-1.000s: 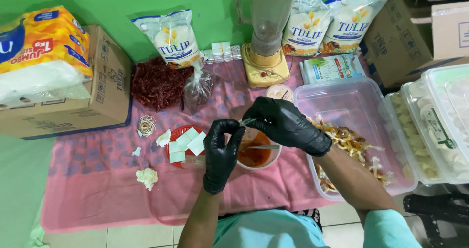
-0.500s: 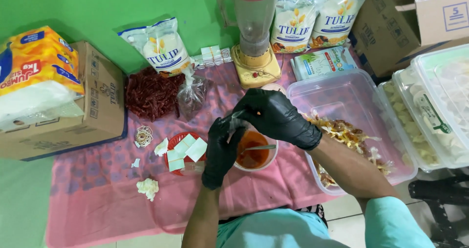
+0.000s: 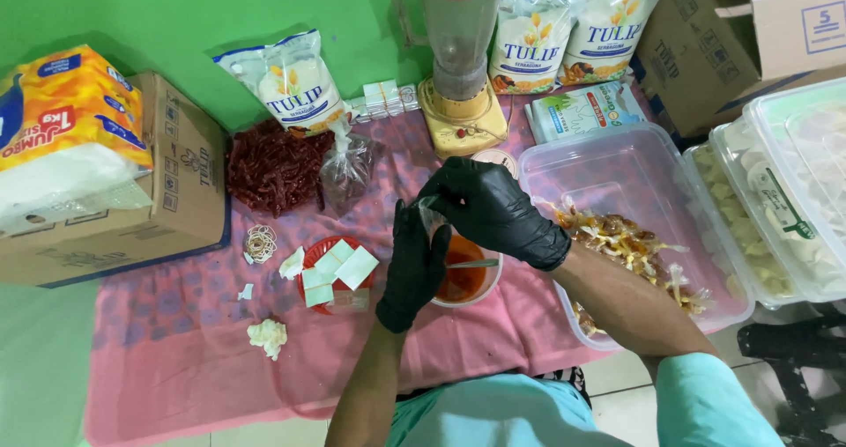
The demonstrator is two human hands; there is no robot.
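Note:
Both my hands wear black gloves and meet over a white bowl of red-orange sauce point(image 3: 465, 280) with a spoon in it. My left hand point(image 3: 411, 269) and my right hand point(image 3: 493, 211) pinch a small clear plastic bag point(image 3: 431, 211) between their fingertips, just above the bowl. What the little bag holds is hidden by my fingers. A red dish with small folded paper pieces point(image 3: 333, 268) lies left of the bowl.
A large clear tub point(image 3: 617, 161) with filled snack packets stands at right, lidded containers point(image 3: 775, 192) beyond it. A blender point(image 3: 458, 68), flour bags point(image 3: 295, 81), dried red chillies point(image 3: 271, 167), rubber bands point(image 3: 260, 243) and a cardboard box point(image 3: 167, 192) sit on the pink cloth.
My hands stay together over the bowl, still working the small bag. The view has shifted slightly; nothing else has moved.

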